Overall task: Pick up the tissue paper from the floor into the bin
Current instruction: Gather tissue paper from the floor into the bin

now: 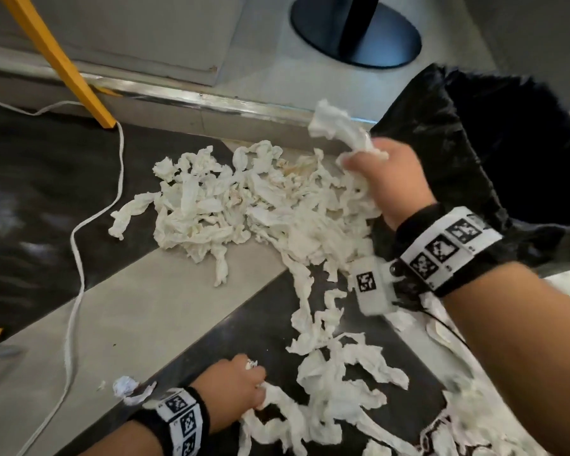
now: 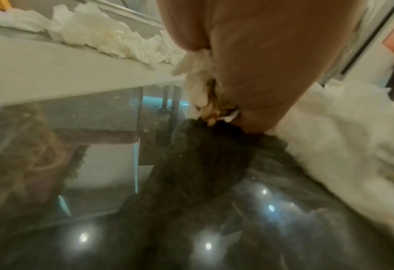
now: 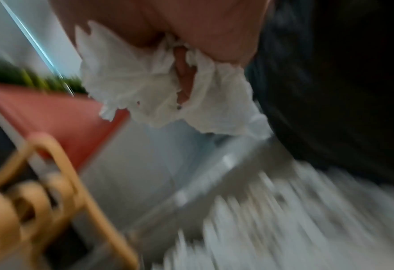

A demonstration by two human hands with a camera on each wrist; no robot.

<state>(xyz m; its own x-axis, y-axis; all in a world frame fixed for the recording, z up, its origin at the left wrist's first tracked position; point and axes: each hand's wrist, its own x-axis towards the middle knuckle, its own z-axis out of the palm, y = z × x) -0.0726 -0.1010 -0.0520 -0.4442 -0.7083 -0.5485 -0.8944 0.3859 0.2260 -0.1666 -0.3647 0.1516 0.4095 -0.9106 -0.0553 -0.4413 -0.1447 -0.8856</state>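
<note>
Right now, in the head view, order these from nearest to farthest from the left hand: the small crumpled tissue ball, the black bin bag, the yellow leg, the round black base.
From the left hand, low in the picture:
1. Small crumpled tissue ball, just to its left on the floor.
2. Black bin bag, up to the right.
3. Yellow leg, far upper left.
4. Round black base, at the top.

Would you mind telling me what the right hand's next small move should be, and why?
Probably carry the right hand over the black-lined bin and let go: it already grips a raised tissue wad beside the bin's open mouth, while the left hand gathers more tissue on the floor.
</note>
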